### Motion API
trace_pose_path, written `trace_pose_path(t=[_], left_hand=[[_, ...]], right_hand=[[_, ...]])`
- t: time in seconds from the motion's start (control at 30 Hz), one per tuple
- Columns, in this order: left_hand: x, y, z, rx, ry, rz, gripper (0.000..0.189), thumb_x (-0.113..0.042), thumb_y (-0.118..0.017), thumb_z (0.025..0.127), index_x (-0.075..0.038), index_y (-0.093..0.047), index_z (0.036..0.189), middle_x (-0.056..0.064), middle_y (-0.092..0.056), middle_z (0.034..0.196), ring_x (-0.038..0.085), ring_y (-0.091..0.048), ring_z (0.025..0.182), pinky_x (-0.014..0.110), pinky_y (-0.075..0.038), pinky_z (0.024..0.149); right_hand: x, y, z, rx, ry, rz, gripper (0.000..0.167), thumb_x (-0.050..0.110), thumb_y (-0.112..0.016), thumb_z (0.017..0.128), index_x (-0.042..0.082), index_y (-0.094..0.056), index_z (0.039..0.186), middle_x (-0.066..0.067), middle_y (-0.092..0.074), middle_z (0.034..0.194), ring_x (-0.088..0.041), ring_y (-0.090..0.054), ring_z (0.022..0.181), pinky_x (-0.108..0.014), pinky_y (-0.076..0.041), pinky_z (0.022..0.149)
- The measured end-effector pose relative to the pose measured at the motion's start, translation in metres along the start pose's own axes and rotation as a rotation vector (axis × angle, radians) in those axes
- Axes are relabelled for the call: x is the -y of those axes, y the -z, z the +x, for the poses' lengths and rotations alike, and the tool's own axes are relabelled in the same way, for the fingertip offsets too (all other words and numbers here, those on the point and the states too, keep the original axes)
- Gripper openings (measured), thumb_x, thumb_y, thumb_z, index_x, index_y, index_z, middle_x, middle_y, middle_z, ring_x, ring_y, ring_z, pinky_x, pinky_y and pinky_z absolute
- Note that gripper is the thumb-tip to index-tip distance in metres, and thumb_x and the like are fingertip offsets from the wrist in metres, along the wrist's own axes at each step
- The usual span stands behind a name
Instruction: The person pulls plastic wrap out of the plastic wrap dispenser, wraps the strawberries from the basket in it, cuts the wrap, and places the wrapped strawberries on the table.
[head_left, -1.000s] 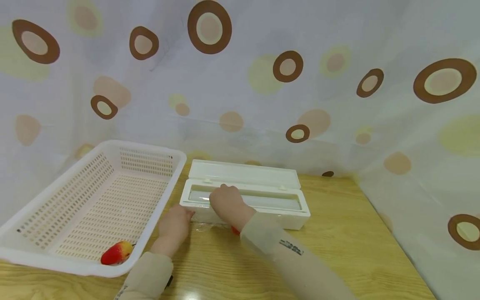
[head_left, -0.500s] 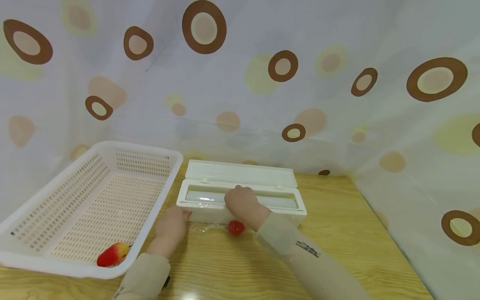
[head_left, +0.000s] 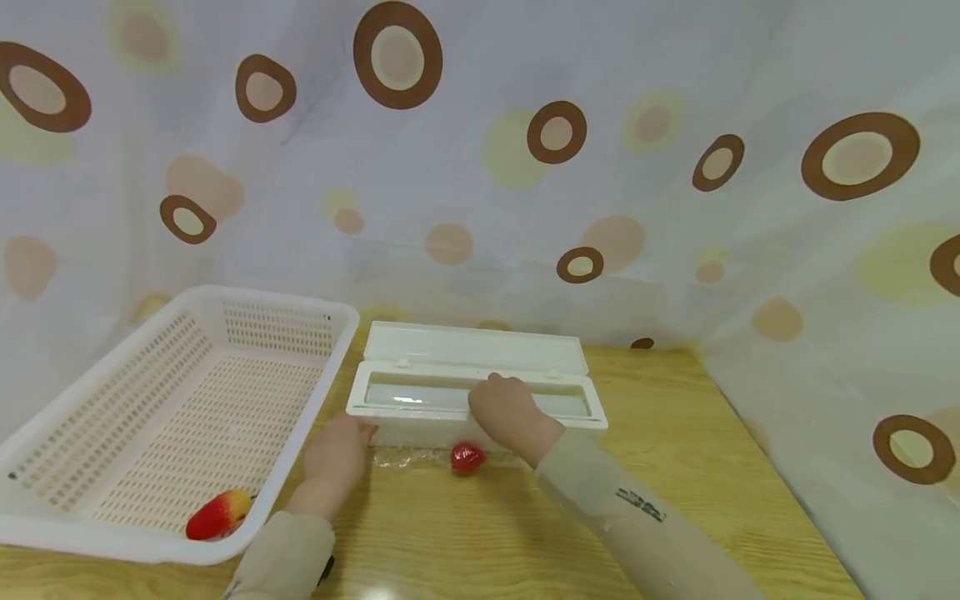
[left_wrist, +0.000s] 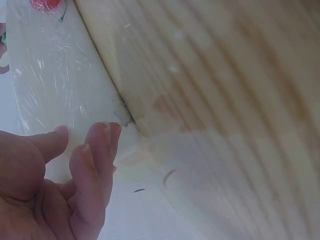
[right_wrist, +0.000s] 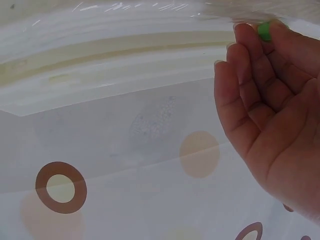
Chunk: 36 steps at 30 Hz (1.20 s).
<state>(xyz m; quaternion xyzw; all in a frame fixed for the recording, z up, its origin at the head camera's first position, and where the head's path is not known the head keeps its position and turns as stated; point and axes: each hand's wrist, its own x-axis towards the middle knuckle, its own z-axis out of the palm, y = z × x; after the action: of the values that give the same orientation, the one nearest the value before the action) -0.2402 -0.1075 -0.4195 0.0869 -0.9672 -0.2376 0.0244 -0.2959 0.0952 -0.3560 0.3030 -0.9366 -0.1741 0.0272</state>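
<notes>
A white cling film dispenser (head_left: 487,367) lies with its lid open, a film roll (head_left: 427,397) inside. My right hand (head_left: 513,412) is at its front edge; thumb and fingertips pinch a green slide cutter (right_wrist: 264,31) in the right wrist view. My left hand (head_left: 337,450) is at the left front corner, thumb and fingers extended and apart, fingertips right at the box front in the left wrist view. Clear cling film (left_wrist: 70,85) hangs over the front onto the table. A small red fruit (head_left: 467,457) with a green stem lies at the box front, film over it.
To the left stands a white perforated basket (head_left: 330,367) with a red and yellow fruit (head_left: 219,514) in its near corner. A patterned curtain (head_left: 465,167) closes off the back and right. The wooden table (head_left: 675,500) extends right of the dispenser.
My right hand has slid rightward along the dispenser's front edge with the slide cutter, uncovering the red fruit to the head view. The left hand stays at the left corner.
</notes>
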Motion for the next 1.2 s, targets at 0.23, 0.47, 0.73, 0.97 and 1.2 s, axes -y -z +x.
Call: trace_pose_path(t=[0.23,0.47,0.73,0.97,1.2], left_hand=[[0.000,0.000,-0.001,-0.007,-0.009,0.012,0.036,-0.024,-0.053,0.095,0.011,-0.060,0.091,0.020,-0.064,0.079,0.025,-0.059,0.056,0.033,-0.047,0.045],[0.000,0.000,-0.003,-0.002,0.001,-0.003,0.035,-0.024,-0.052,0.095,0.009,-0.061,0.090,0.018,-0.063,0.076,0.021,-0.056,0.052,0.030,-0.044,0.043],[0.001,0.001,-0.002,-0.008,-0.012,0.014,0.037,-0.025,-0.052,0.095,0.011,-0.060,0.089,0.017,-0.061,0.072,0.020,-0.054,0.050,0.028,-0.043,0.041],[0.002,0.002,-0.002,0.007,0.000,0.006,0.038,-0.025,-0.051,0.095,0.012,-0.060,0.095,0.022,-0.064,0.081,0.023,-0.057,0.054,0.030,-0.045,0.043],[0.001,0.001,-0.001,-0.002,-0.005,-0.005,0.038,-0.025,-0.052,0.095,0.013,-0.059,0.097,0.025,-0.064,0.088,0.034,-0.063,0.066,0.038,-0.049,0.050]], right_hand=[[-0.003,-0.005,-0.004,-0.023,0.011,-0.036,0.017,0.004,-0.060,0.086,0.009,-0.063,0.071,-0.002,-0.061,0.070,-0.014,-0.053,0.067,-0.027,-0.051,0.057],[-0.011,-0.009,-0.009,0.009,-0.010,-0.005,0.015,0.003,-0.058,0.088,0.007,-0.063,0.075,-0.005,-0.062,0.074,-0.016,-0.054,0.069,-0.031,-0.052,0.059],[-0.027,-0.014,-0.019,-0.005,-0.038,0.011,0.015,0.000,-0.058,0.087,0.005,-0.063,0.073,-0.007,-0.062,0.073,-0.019,-0.054,0.067,-0.034,-0.052,0.057],[-0.049,-0.022,-0.035,0.022,-0.061,0.088,0.012,-0.004,-0.060,0.085,0.003,-0.061,0.075,-0.009,-0.061,0.076,-0.020,-0.052,0.069,-0.035,-0.051,0.055],[-0.059,-0.023,-0.043,0.046,-0.080,0.128,0.010,-0.005,-0.061,0.084,0.002,-0.062,0.077,-0.008,-0.060,0.076,-0.021,-0.051,0.070,-0.036,-0.051,0.057]])
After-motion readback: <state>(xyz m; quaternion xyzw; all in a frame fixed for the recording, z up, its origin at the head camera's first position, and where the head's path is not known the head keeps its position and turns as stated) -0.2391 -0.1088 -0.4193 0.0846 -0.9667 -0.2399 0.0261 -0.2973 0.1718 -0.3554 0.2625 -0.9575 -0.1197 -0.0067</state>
